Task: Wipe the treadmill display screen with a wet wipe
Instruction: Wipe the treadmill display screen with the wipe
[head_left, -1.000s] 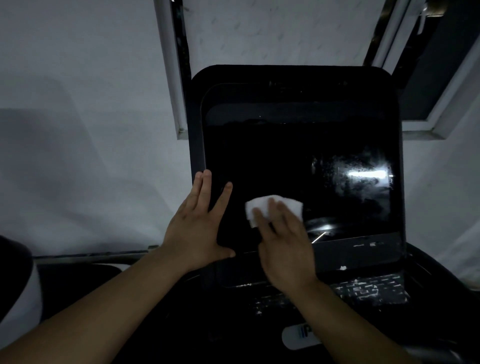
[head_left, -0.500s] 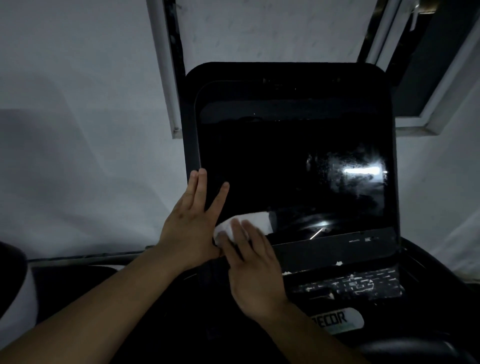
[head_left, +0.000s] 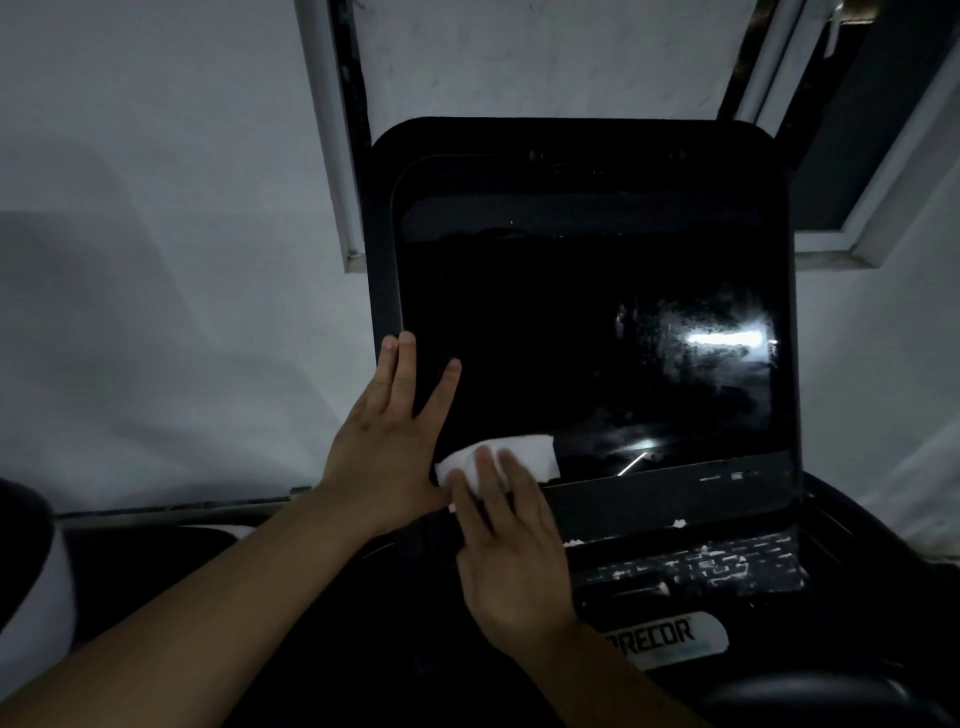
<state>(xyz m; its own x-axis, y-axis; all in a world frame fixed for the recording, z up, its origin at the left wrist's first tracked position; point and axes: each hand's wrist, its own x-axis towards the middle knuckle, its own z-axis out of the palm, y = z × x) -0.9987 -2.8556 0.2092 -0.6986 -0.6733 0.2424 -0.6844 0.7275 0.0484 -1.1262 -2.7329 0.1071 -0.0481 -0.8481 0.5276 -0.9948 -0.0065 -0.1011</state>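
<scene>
The black treadmill display screen (head_left: 587, 343) fills the middle of the head view, dark and glossy, with a smeared bright reflection at its right. A white wet wipe (head_left: 524, 454) lies flat against the screen's lower left corner. My right hand (head_left: 511, 545) presses it onto the glass with straight fingers. My left hand (head_left: 387, 441) rests flat on the screen's left frame, fingers spread, its thumb side touching the wipe.
Below the screen runs a dark console panel (head_left: 675, 504) with a worn keypad (head_left: 696, 566) and a brand label (head_left: 670, 639). A grey wall (head_left: 156, 260) and window frames (head_left: 857, 234) stand behind. A dark rounded object (head_left: 26, 561) sits at the left edge.
My right hand slid the wipe left and down along the screen's bottom, from mid-screen to beside my left hand. The left hand stayed on the frame.
</scene>
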